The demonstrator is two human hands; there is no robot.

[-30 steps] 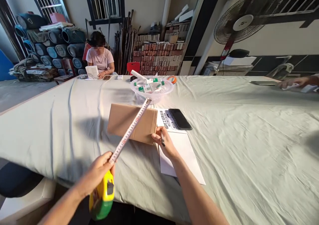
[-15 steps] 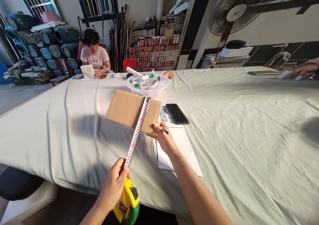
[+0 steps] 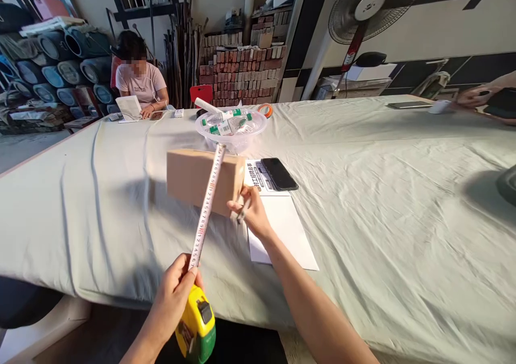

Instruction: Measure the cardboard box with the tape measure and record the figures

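Note:
My left hand [image 3: 175, 294] grips a yellow and green tape measure [image 3: 197, 323] near the table's front edge. Its white blade [image 3: 205, 208] runs out past the face of a brown cardboard box [image 3: 187, 178], the tip at the box's upper edge. Whether the blade touches the cardboard, I cannot tell. At the box's right end, my right hand [image 3: 253, 213] holds the lower corner between its fingers, with a dark pen [image 3: 243, 211] also in the hand. The box is tilted, showing its broad front and narrow right end.
White paper [image 3: 278, 229], a printed sheet [image 3: 256, 176] and a black phone [image 3: 279, 173] lie right of the box. Behind stands a clear basin [image 3: 231, 138] of plastic bottles, beside orange tape [image 3: 265, 110]. One person [image 3: 141, 81] sits far left; another person's hand [image 3: 478, 96] is far right.
The cardboard box has been turned in my right hand, so its narrow end now shows. The tape blade stays extended, its tip now near the box's top edge. The view has shifted slightly.

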